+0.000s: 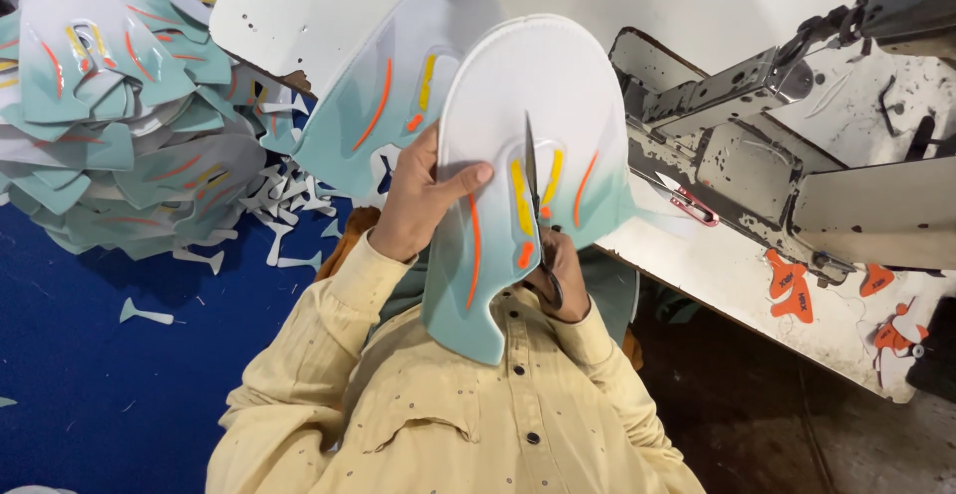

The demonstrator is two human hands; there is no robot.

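Left hand [423, 195] grips a white-and-teal shoe upper [528, 185], thumb pressed on its face, held up before the chest. Right hand [563, 275], mostly hidden behind the upper, is closed round the handles of scissors [533, 195], whose blades rise across the upper between its yellow and orange stripes. A second upper [388, 86] lies just behind, overlapped by the first. A heap of like uppers [119, 106] sits well to one side on a blue floor [90, 384], with white offcuts [279, 205] scattered near it. Opposite, a worn sewing machine [757, 155] stands on a white table [717, 285]; small snips [692, 205] and orange cut pieces [792, 290] lie on that table.
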